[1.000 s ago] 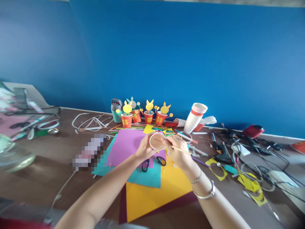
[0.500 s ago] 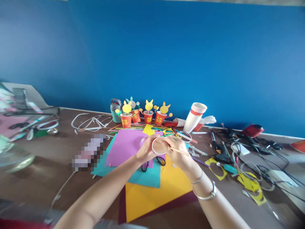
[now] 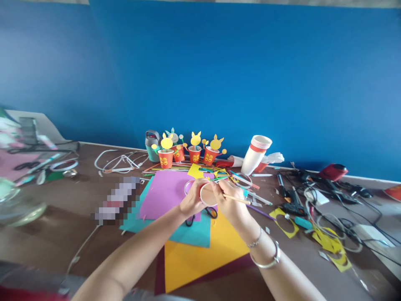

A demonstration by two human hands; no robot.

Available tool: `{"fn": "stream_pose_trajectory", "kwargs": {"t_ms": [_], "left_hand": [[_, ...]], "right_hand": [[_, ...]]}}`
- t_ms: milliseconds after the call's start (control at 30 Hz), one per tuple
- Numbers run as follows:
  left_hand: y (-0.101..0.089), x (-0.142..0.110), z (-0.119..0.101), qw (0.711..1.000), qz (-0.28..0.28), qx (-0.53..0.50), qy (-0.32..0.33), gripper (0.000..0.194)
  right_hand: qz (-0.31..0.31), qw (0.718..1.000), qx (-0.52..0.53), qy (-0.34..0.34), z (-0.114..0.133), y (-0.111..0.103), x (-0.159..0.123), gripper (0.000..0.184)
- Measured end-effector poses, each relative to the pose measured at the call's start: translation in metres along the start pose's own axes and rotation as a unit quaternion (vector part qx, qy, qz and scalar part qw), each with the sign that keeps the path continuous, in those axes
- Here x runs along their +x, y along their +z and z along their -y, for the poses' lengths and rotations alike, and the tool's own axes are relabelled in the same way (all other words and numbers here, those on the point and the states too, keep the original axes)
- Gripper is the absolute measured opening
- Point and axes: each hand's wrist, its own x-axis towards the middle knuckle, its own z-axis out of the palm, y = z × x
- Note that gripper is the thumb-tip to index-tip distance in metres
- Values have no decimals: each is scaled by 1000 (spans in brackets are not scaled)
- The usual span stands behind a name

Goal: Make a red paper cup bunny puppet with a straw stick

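My left hand grips a red paper cup whose white rim faces me, held above the coloured sheets. My right hand is closed on a thin wooden stick that points right, its fingers against the cup's mouth. Black-handled scissors lie just under the hands on the teal sheet. A purple sheet and a yellow sheet lie around them.
Decorated red cups with yellow paper bunnies stand at the back by the blue wall, next to a stack of paper cups. A glue gun, cables and yellow paper scraps crowd the right. A glass bowl sits left.
The cup has turned and shifted slightly right in my left hand, its mouth now more edge-on. My right hand has drawn closer to the rim with the stick.
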Motion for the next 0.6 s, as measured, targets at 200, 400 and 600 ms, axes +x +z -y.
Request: {"fn": "stream_pose_trajectory", "kwargs": {"t_ms": [200,400,600], "left_hand": [[0,-2,1,1000,-5,18,10,66],[0,-2,0,999,-13,-36,-29,62],[0,4,4,998,-17,-44,-51,59]], "right_hand": [[-28,999,-10,20,5,4,-3,46],[27,1000,3,6,-9,8,-1,43],[110,993,44,-19,-7,-6,4,28]]}}
